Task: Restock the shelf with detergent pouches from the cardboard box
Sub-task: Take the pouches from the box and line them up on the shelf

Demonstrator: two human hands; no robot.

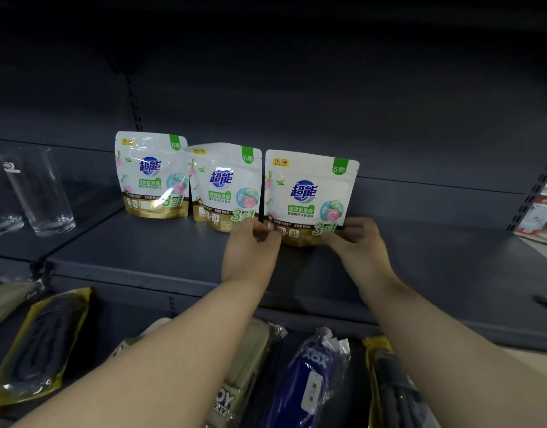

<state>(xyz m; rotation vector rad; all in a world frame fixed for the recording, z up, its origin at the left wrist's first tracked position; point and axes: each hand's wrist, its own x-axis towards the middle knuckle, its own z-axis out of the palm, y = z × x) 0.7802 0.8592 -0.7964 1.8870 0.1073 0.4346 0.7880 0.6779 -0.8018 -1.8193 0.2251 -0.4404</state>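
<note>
Head view showed the person's left hand (252, 242) and right hand (355, 239) each pinching a bottom corner of the third detergent pouch (310, 196), standing it upright on the dark shelf (142, 251). Two more pouches, the first pouch (151, 174) and the second pouch (224, 186), stood just beside it to the left, the second tilted a little. I judged that letting go too soon could tip the soft pouch forward, or nudge it into its neighbour. An empty clear glass (40, 193) stood well apart at the left. No cardboard box was in sight. Wrapped goods (34, 344) lay on the lower shelf.
</note>
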